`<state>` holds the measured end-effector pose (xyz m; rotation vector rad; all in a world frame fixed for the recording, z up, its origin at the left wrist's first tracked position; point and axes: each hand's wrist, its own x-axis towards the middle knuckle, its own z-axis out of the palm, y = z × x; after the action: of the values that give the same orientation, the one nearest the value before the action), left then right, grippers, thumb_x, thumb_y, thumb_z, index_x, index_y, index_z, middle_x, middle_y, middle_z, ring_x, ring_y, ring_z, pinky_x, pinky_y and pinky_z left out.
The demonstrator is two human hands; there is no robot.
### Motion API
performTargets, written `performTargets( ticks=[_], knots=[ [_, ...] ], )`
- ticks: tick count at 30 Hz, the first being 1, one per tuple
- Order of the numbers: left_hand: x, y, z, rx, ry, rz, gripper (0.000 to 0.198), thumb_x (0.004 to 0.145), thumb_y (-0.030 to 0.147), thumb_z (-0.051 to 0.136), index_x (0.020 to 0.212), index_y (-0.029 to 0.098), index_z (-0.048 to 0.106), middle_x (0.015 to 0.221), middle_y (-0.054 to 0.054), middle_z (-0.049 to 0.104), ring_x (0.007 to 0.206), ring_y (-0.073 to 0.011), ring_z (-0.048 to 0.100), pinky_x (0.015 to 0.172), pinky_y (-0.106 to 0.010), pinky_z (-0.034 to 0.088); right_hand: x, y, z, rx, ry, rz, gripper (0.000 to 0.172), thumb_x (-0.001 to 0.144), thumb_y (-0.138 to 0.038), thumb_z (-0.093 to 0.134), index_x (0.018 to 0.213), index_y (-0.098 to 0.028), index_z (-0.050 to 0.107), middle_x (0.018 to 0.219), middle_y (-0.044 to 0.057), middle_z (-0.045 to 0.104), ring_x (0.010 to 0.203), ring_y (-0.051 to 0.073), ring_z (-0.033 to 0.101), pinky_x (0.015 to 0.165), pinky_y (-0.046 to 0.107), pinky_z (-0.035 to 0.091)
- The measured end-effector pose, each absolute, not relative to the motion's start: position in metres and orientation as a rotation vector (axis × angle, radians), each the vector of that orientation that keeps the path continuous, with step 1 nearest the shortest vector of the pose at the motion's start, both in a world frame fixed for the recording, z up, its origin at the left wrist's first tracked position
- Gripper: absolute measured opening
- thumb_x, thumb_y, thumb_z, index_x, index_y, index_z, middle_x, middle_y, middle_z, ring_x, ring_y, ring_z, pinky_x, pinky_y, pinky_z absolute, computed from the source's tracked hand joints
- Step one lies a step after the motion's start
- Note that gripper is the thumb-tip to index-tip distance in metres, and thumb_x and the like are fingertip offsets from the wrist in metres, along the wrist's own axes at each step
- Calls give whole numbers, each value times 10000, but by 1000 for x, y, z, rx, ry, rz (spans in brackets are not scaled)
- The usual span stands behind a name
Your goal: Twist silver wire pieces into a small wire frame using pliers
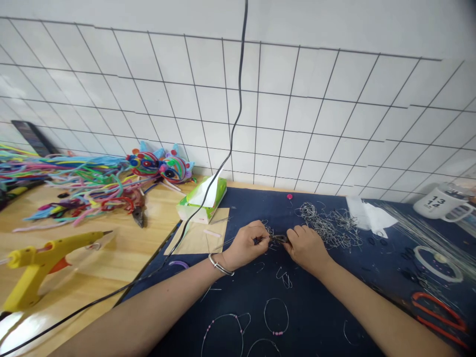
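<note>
My left hand (pixel 245 244) and my right hand (pixel 307 246) meet over a dark blue cloth (pixel 316 317) in the middle of the view. Both are closed in a pinch around a small dark tool or wire piece (pixel 278 239) held between them; I cannot make out exactly what it is. A silver bangle (pixel 219 266) sits on my left wrist. A tangled heap of thin silver wire (pixel 327 225) lies just beyond my right hand. Wire rings with small pink beads (pixel 275 317) lie on the cloth nearer to me.
A yellow glue gun (pixel 40 263) stands on the wooden table at left, near colourful pipe cleaners (pixel 74 183) and pliers (pixel 139 215). A green tissue box (pixel 203 198), a black cable (pixel 230 144), a white mug (pixel 442 203), tape rolls (pixel 439 263) and red-handled scissors (pixel 439 312) surround the cloth.
</note>
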<state>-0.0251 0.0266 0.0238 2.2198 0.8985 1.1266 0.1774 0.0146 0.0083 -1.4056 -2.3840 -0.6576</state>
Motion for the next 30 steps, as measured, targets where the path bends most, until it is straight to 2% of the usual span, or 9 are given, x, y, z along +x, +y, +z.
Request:
performTargets(
  ticks=[6,17,30],
  knots=[
    [-26,27,22,2176,855,1099,168,732,122,474,566,138,486,627,-17,504,638,-103,473,617,-227,394,179,14,7,-1395,-2398,-653,316,841,-383,342,787,-157,556,655,51,480,657,144,410,600,257,250],
    [-25,31,20,2065,811,1092,179,769,169,480,600,134,528,650,-24,524,676,-108,488,655,-238,403,175,11,-1,-1509,-2383,-339,320,862,-410,321,747,-185,517,656,11,531,627,104,489,551,222,262],
    [-26,32,19,1991,762,1059,158,785,208,487,691,130,588,710,-42,536,716,-118,501,691,-248,414,176,12,0,-1474,-2364,-306,312,856,-409,339,734,-184,518,665,14,528,652,107,491,590,216,287]
  ],
)
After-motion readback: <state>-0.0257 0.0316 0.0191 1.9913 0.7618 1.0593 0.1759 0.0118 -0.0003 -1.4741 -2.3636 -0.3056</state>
